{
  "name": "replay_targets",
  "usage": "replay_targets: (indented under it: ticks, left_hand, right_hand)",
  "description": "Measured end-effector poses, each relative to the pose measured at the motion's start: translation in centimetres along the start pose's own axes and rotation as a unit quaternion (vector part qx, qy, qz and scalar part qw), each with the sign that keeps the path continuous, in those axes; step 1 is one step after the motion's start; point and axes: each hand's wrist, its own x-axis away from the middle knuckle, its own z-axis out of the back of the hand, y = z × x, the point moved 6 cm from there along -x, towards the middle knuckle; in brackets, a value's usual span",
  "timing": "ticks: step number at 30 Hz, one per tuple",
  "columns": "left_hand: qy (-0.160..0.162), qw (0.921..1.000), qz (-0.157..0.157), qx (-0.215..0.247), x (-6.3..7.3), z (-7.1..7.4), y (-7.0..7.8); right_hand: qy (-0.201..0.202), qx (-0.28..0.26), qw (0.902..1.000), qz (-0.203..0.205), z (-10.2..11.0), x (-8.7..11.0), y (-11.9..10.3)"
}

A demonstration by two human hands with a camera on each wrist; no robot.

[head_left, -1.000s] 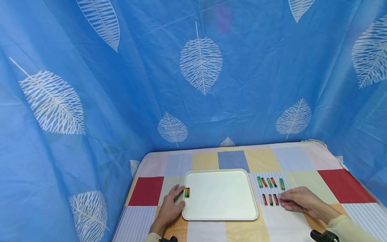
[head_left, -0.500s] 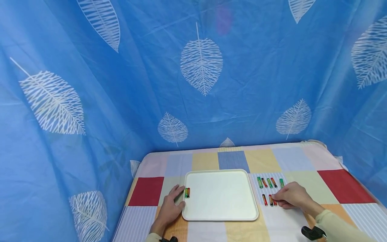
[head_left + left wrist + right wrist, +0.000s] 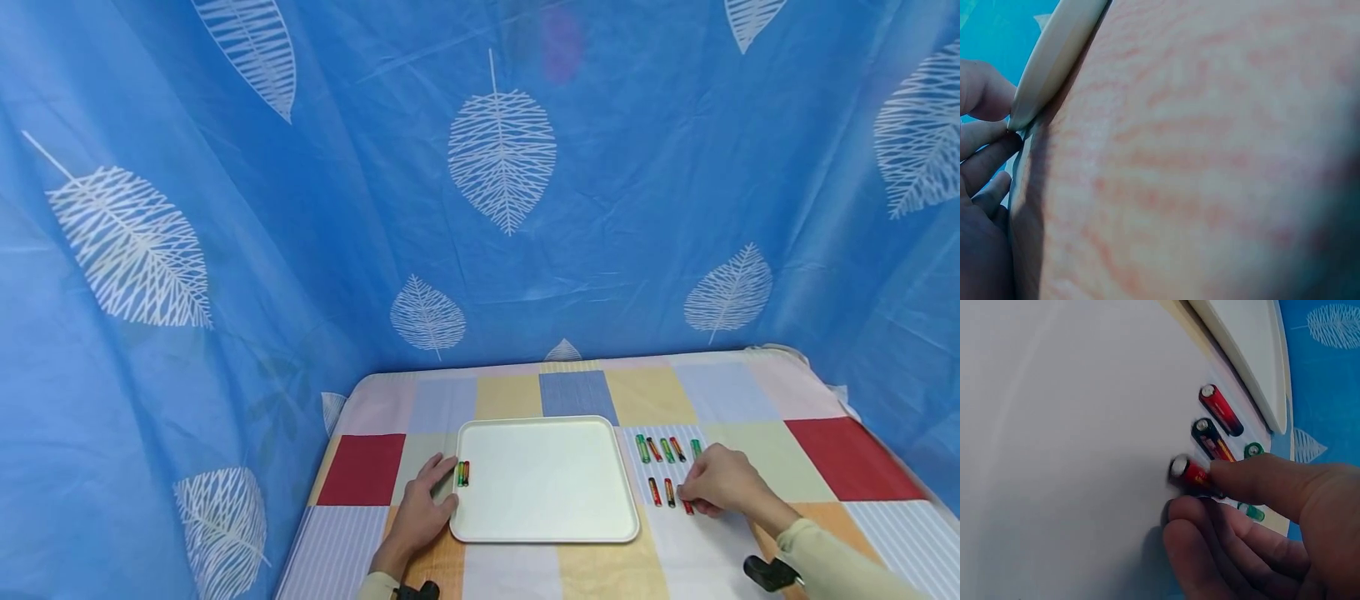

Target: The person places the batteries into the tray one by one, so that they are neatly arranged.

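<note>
At the lower right of the head view, my right hand (image 3: pixel 726 482) pinched a red battery (image 3: pixel 1197 477) with a silver end, the thumb lying along its side and the fingers below; I could not tell whether it had left the patchwork tablecloth (image 3: pixel 362 467). A second earlier that hand lay just to the right of the lower row, and half a second earlier it had come in over this same battery. Now the battery had shifted slightly toward the lower right, and its gap from the black-and-red battery (image 3: pixel 670 492) beside it had widened. That one and the red one at the row's left end (image 3: pixel 655 492) had stayed put. In the row above, the rightmost green battery (image 3: pixel 696 447), wholly visible a second before, now had its lower end hidden behind my hand; the four batteries to its left, ending with a green one (image 3: pixel 642 448), had not changed. My left hand (image 3: pixel 420 517), in the lower middle of the frame, had kept its place, fingers relaxed against the left rim of the white tray (image 3: pixel 547 483), thumb spread apart from the forefinger. Just inside that rim, a green battery (image 3: pixel 461 474) and a slim red battery (image 3: pixel 467 474) lay side by side as before.
</note>
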Motion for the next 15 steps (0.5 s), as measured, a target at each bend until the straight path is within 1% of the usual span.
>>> replay_targets:
  ticks: [5, 8, 11, 13, 15]
  left_hand:
    - [0.003, 1.0000, -0.008, 0.003, -0.2, 0.0, 0.0]
    - [0.006, 0.9998, -0.019, 0.000, -0.3, 0.0, 0.1]
    - [0.006, 0.9998, -0.020, -0.004, -0.3, 0.0, 0.1]
    - [0.005, 0.9998, -0.019, -0.006, -0.2, 0.1, 0.1]
    - [0.005, 0.9998, -0.016, -0.008, -0.2, 0.2, 0.1]
  right_hand:
    - [0.006, 0.034, 0.9992, 0.021, -0.1, 0.3, -0.7]
    - [0.007, 0.030, 0.9993, 0.022, 0.1, 0.3, -0.7]
    - [-0.001, -0.001, 0.9999, 0.016, 0.1, 0.3, -0.2]
    - [-0.011, -0.035, 0.9993, 0.004, 0.0, 0.3, 0.3]
    - [-0.026, -0.077, 0.9967, -0.009, 0.0, 0.2, 0.7]
